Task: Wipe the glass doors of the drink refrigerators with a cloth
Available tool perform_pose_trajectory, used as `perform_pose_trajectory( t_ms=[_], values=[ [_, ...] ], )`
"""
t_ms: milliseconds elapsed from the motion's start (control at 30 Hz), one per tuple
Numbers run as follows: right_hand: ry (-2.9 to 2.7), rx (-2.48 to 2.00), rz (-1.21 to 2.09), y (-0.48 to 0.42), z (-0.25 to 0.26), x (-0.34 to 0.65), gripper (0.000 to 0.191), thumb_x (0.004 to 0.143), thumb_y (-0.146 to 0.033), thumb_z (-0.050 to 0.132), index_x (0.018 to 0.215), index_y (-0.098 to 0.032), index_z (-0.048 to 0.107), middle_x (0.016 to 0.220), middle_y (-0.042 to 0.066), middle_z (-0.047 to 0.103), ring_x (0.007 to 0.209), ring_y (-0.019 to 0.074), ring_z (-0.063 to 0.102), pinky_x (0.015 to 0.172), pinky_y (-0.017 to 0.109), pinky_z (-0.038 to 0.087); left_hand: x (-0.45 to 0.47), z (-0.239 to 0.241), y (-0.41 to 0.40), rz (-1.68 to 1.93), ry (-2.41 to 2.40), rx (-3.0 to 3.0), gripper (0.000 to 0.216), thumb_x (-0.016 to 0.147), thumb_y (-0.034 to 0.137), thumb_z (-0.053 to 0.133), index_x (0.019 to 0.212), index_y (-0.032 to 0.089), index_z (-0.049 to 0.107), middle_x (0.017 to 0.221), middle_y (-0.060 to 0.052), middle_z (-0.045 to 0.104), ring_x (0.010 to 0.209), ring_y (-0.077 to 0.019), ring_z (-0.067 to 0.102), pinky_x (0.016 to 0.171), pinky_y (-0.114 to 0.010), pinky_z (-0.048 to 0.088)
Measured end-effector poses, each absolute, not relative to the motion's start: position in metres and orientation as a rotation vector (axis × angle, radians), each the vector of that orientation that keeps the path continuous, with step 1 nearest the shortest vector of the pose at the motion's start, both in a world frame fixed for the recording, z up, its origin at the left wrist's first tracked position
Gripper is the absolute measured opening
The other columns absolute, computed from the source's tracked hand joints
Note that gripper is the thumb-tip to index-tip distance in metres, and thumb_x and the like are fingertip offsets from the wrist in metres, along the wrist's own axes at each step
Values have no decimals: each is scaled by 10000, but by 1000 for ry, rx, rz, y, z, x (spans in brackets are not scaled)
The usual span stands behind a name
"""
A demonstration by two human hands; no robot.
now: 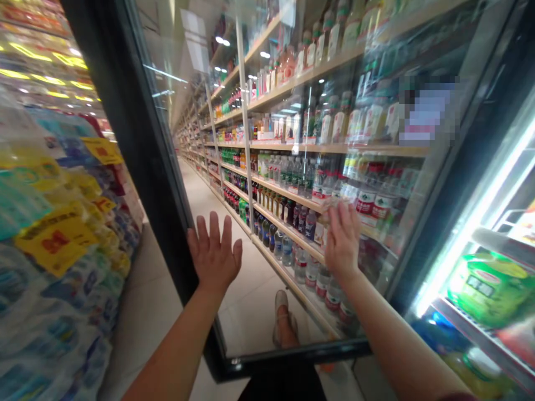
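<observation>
An open fridge door with a glass pane (259, 289) in a black frame (156, 167) stands before me. Flat against the pane's left edge, next to the frame, lies my left hand (215, 250), its fingers spread and holding nothing. My right hand (343, 239) is further right on the glass, fingers together over a pale crumpled cloth (330, 205). Only the edge of this cloth shows past the fingertips; the rest is hidden under the hand. Bottles on shelves show in and through the glass, partly as reflections.
To the right is the lit fridge interior, with a green package (489, 287) on a shelf and bottles below. Stacked wrapped goods (54, 328) with yellow price signs (56, 239) line the left side. A foot in a light shoe (282, 312) is seen through the lower pane.
</observation>
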State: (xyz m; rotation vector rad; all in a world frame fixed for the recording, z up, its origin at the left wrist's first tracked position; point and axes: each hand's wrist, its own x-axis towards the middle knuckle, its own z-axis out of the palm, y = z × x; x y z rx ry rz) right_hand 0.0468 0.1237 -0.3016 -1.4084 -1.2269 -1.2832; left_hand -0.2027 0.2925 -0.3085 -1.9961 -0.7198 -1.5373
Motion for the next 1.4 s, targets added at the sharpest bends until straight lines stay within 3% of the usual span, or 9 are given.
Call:
perform_pose_trajectory(
  t_ms=[100,267,400,500,700,900,1100,1300,1400],
  values=[
    [-1077,-1398,-1175,123,-311,44,616,986,-156,358,1590,-228,263,1656,89,269,1555,284,189,1250,595,261,-203,-309,293,-1561,-707,-1996,731,967,324,507,1607,241,165,1658,-137,202,1564,-325,45,1246,-618,107],
    [-1595,-1410,-1224,114,-355,31,679,924,-95,412,1535,-384,358,1478,-71,555,1471,140,388,1248,375,344,-205,-309,294,-1577,-681,-2013,743,951,318,535,1604,244,188,1664,-130,185,1567,-316,46,1253,-612,99],
    [-1170,-1493,-1209,105,-332,75,628,983,-143,360,1588,-278,258,1613,63,374,1553,244,202,1247,577,273,-206,-309,294,-1585,-671,-2006,756,944,307,538,1605,254,176,1671,-114,156,1565,-330,58,1244,-628,111],
    [-808,-1458,-1150,100,-326,95,597,1012,-185,321,1600,-225,221,1664,124,236,1565,263,141,1244,599,255,-206,-308,295,-1592,-659,-2005,760,940,291,545,1605,249,179,1674,-105,148,1566,-329,52,1245,-629,108],
    [-1327,-1506,-1247,91,-357,92,687,957,-110,431,1581,-344,262,1568,36,453,1522,227,295,1238,492,343,-207,-310,298,-1593,-678,-2010,760,936,294,555,1603,248,194,1672,-114,157,1561,-353,70,1239,-646,101],
    [-790,-1473,-1226,86,-336,121,613,1005,-173,314,1606,-179,195,1658,181,220,1553,358,148,1202,686,270,-206,-308,296,-1572,-679,-1978,762,944,294,543,1607,251,170,1672,-127,152,1564,-341,60,1236,-656,127],
    [-1473,-1437,-1299,87,-383,79,640,946,-149,434,1513,-438,374,1503,-85,527,1428,118,449,1143,293,479,-204,-308,296,-1630,-650,-2014,745,938,320,554,1598,239,219,1670,-124,170,1548,-392,96,1231,-691,115],
    [-904,-1461,-1291,84,-339,125,631,1000,-139,279,1612,-191,135,1685,146,126,1568,319,92,1203,715,229,-204,-309,292,-1578,-689,-2000,774,930,310,559,1604,224,189,1676,-112,141,1542,-403,98,1231,-680,150],
    [-918,-1494,-1274,101,-328,95,639,998,-143,300,1613,-214,141,1676,131,182,1567,315,98,1204,684,275,-204,-309,290,-1585,-686,-2027,755,939,321,558,1600,220,206,1677,-109,140,1543,-400,87,1235,-680,130]
  ],
)
